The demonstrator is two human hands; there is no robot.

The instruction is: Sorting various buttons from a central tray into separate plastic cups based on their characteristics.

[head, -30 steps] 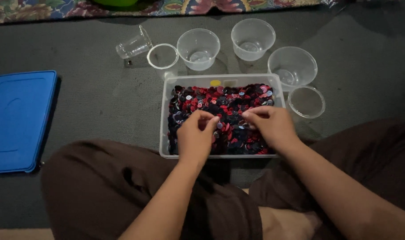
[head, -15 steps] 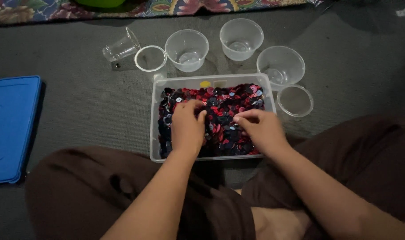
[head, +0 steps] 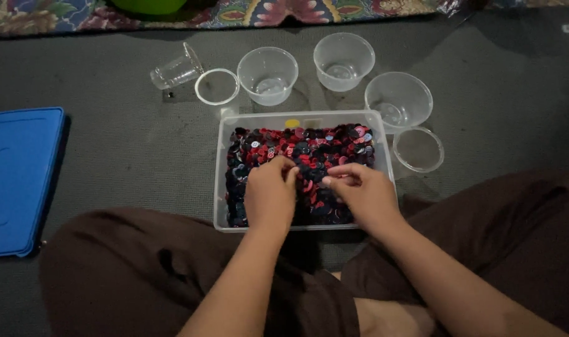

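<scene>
A clear rectangular tub (head: pixel 224 134) on the grey floor is filled with a heap of small red, dark blue and black buttons (head: pixel 309 146). Both of my hands are inside it. My left hand (head: pixel 270 192) rests knuckles-up on the buttons, fingers curled down into the heap. My right hand (head: pixel 359 190) lies beside it, thumb and forefinger pinched together toward the left hand; what they pinch is too small to make out. A yellow piece (head: pixel 292 123) lies at the tub's far rim.
Three clear round cups (head: pixel 267 75) (head: pixel 343 60) (head: pixel 398 100) stand behind the tub, with a tipped plastic glass (head: pixel 175 68) and two clear round lids (head: pixel 217 87) (head: pixel 418 150). A blue lid (head: pixel 19 178) lies left. My brown-trousered legs (head: pixel 147 274) frame the tub.
The view shifted slightly, so everything sits a little left and lower. Both hands moved closer together over the middle of the buttons; the right hand's fingers have pinched.
</scene>
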